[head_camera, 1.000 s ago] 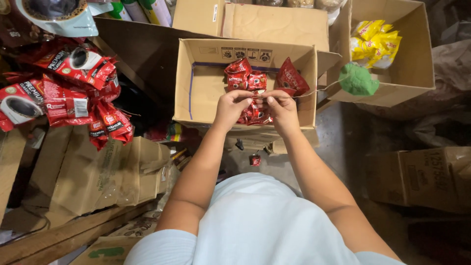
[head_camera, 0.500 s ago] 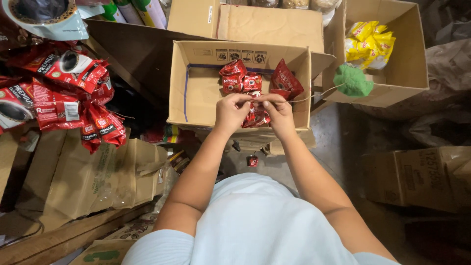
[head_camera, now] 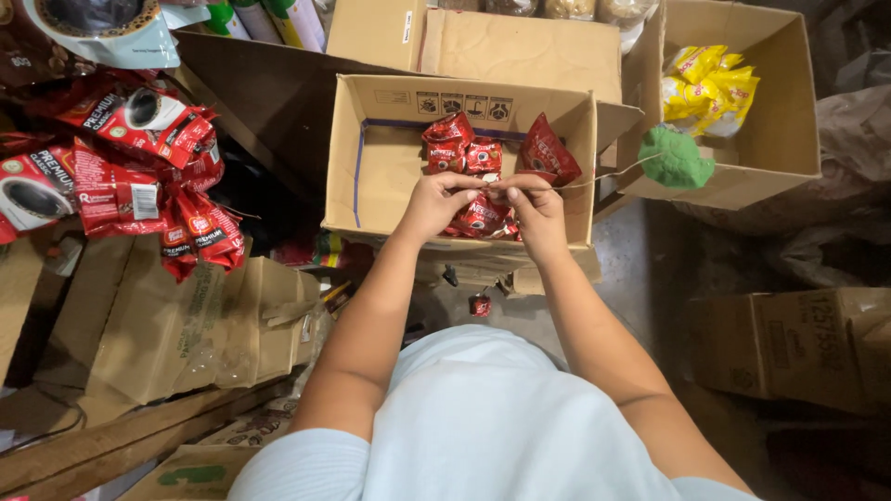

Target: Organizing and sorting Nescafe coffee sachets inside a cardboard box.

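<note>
Working over an open cardboard box (head_camera: 371,176), the person brings both hands together above its right half. The left hand (head_camera: 434,202) and the right hand (head_camera: 536,206) meet fingertip to fingertip, each grip pressed together on a small red sachet (head_camera: 484,215) held between them; exactly how the fingers lie on it cannot be told. A thin string (head_camera: 603,176) runs from the right hand's fingers off to the right, toward a green clump (head_camera: 675,158) hanging at the edge of a neighbouring box.

More red sachets (head_camera: 464,148) lie piled against the far wall and right side of the open box, just beyond the hands; its left half shows bare cardboard. Another cardboard box (head_camera: 789,139) to the right holds yellow packets (head_camera: 710,88). At the left, a cluster of larger red coffee packs (head_camera: 139,176) hangs or lies in a heap above flattened cardboard (head_camera: 176,325). One stray red sachet (head_camera: 480,305) lies on the floor below the box, near the person's pale blue shirt (head_camera: 483,427).
</note>
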